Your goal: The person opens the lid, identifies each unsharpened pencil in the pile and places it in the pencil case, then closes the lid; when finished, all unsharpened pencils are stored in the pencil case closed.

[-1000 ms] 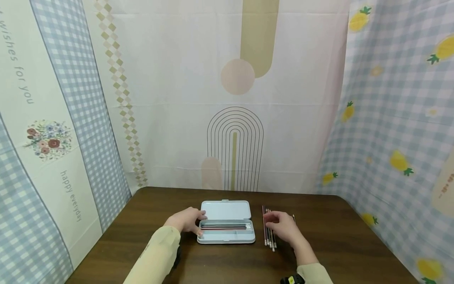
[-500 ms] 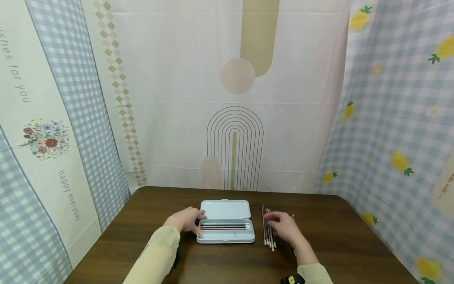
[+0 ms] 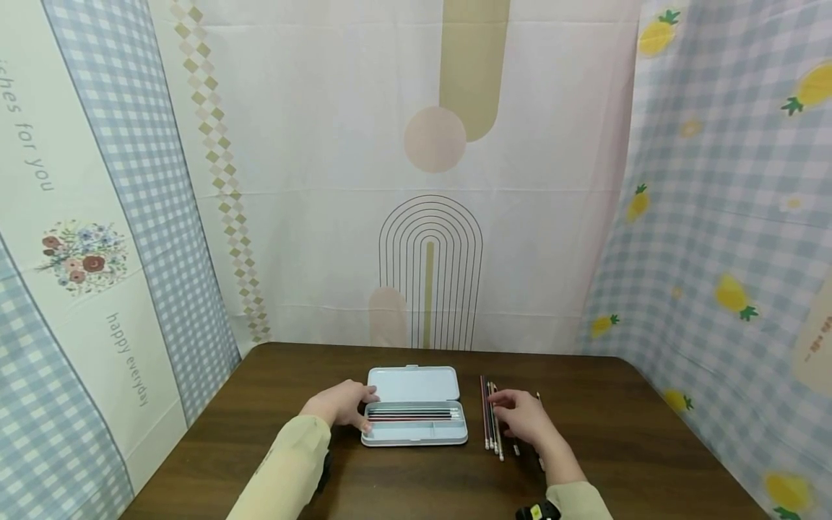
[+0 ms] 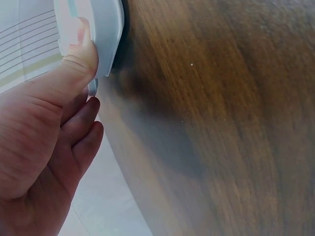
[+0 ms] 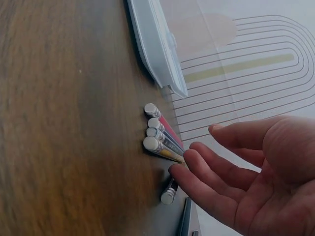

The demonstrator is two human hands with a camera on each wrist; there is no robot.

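Observation:
An open pencil case (image 3: 448, 433), pale blue-white, lies on the table with several pencils (image 3: 416, 414) in its rear compartment. My left hand (image 3: 341, 402) holds its left end, thumb over the rim in the left wrist view and fingers beside the hinge side. Right of the case lies a row of several loose pencils (image 3: 489, 422) with white eraser ends toward me. My right hand (image 3: 523, 415) is over them, fingers loosely bent and thumb apart. In the right wrist view, its fingertips are right by a yellow pencil (image 5: 165, 149) and a separate dark pencil (image 5: 170, 191).
The brown wooden table (image 3: 604, 433) stretches out on both sides. Another pencil (image 3: 541, 462) lies partly under the right wrist. Patterned cloths hang behind the table (image 3: 312, 217) and along both sides.
My right hand has shifted slightly right, and one dark pencil now lies apart from the row, to its right. The left hand and the case stay in place.

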